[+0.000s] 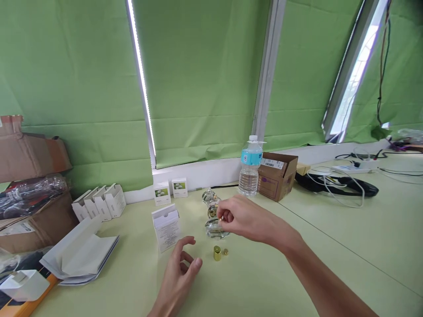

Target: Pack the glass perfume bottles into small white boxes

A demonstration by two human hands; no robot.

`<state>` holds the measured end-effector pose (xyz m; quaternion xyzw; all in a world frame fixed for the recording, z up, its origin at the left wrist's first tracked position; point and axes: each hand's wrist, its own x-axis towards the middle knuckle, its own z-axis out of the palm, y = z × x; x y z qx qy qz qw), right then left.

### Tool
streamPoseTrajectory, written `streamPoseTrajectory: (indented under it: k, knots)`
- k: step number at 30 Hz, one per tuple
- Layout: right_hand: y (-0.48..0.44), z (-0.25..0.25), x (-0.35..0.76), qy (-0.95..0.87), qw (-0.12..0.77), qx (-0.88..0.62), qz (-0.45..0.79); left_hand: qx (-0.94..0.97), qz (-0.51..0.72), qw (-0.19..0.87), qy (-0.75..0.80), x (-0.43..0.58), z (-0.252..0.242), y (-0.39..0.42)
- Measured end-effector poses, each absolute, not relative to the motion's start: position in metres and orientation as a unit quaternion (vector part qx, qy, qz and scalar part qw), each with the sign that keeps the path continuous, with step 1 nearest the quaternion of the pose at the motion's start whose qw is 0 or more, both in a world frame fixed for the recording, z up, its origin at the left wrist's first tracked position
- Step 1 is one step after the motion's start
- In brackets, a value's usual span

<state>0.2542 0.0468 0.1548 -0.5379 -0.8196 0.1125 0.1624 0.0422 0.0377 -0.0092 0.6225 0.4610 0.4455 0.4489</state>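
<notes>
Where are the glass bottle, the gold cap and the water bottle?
glass bottle (pixel 213 229): head view, on its clear lower body.
gold cap (pixel 217 253): head view, on its side wall.
water bottle (pixel 249 178): head view, on the clear body under the blue label.

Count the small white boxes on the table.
7 boxes: a row of four at the left, two upright boxes by the wall, one open box beside the left hand. Others may hide behind the brown carton.

one head-worn camera looks forward and down across the green table (pixel 330 229) toward green window blinds (pixel 198 79), with the left hand (pixel 178 275), right hand (pixel 246 219) and glass bottle (pixel 212 230) close at lower centre.
</notes>
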Motion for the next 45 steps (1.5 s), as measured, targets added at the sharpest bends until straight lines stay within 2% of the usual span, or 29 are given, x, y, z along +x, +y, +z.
streamPoseTrajectory:
  k: [8,13,16,19,24,28,35,45]
  knots:
    - [0.037,0.126,0.208,-0.857,0.155,-0.47,0.144,0.621,0.488,0.431,0.435,0.047,-0.012,0.034]
    - [0.037,0.111,0.196,-0.87,0.13,-0.455,0.14,0.588,0.474,0.499,0.425,0.047,-0.016,0.04]
    - [0.037,0.113,0.196,-0.876,0.109,-0.445,0.15,0.561,0.48,0.533,0.413,0.045,-0.023,0.04]
    - [0.035,0.122,0.204,-0.869,0.129,-0.448,0.164,0.532,0.481,0.551,0.426,0.039,-0.031,0.037]
    - [0.033,0.129,0.232,-0.84,0.118,-0.51,0.141,0.526,0.483,0.53,0.456,0.024,-0.037,0.034]
    - [0.031,0.106,0.253,-0.802,0.118,-0.574,0.113,0.53,0.493,0.524,0.448,0.022,-0.035,0.035]
    - [0.031,0.051,0.266,-0.792,0.131,-0.585,0.114,0.513,0.494,0.536,0.455,0.025,-0.03,0.034]
    - [0.034,0.019,0.255,-0.795,0.127,-0.587,0.09,0.527,0.473,0.535,0.461,0.024,-0.028,0.036]
